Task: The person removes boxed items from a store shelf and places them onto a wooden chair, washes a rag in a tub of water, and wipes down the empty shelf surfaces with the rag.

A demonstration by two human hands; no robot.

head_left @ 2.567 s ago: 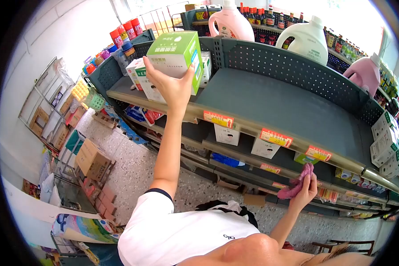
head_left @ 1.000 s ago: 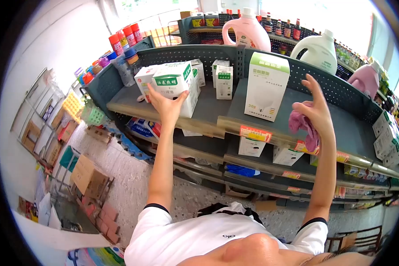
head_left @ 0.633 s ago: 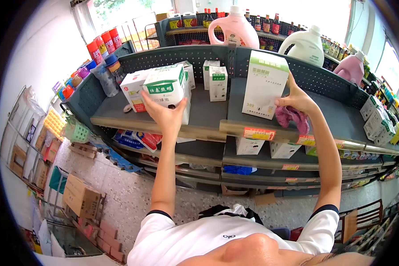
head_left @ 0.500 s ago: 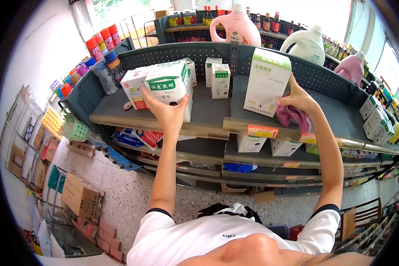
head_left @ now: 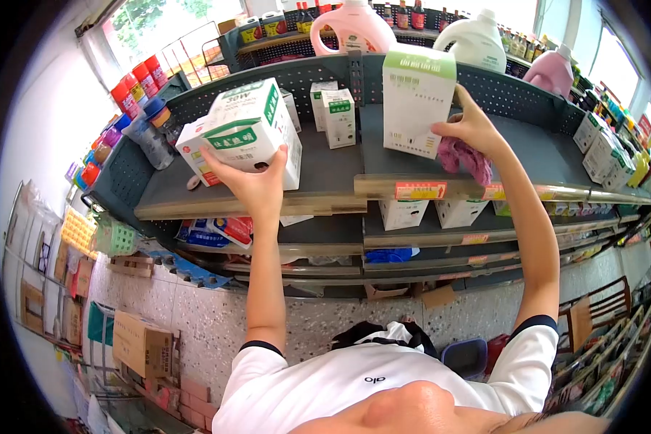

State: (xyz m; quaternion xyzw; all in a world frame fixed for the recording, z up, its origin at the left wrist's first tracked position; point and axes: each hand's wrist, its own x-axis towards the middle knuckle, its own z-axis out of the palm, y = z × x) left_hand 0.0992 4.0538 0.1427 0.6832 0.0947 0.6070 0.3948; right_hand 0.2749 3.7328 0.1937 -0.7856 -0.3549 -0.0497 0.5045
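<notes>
My left hand (head_left: 257, 184) is closed around the lower front of a white-and-green light bulb box (head_left: 242, 141), which is tilted above the upper shelf. Behind and beside it stand other white boxes, partly hidden. My right hand (head_left: 474, 130) grips the right side of a taller white bulb box (head_left: 416, 105) with a pale green top, held upright over the shelf's right section. A pink cloth (head_left: 464, 160) hangs bunched under that same hand, against the box's lower corner. Two small white-and-green boxes (head_left: 338, 119) stand on the shelf between my hands.
The grey shelf (head_left: 325, 177) has a raised front edge with price tags (head_left: 421, 189). Big detergent jugs (head_left: 354, 29) stand behind the perforated back panel. Spray cans (head_left: 134, 87) and bottles are at left, more white boxes (head_left: 604, 152) at right. Lower shelves hold further boxes (head_left: 403, 214).
The view has shifted, so the shelf sits further left and higher. The box in my left hand has tipped, showing more of its top. Both hands keep their holds.
</notes>
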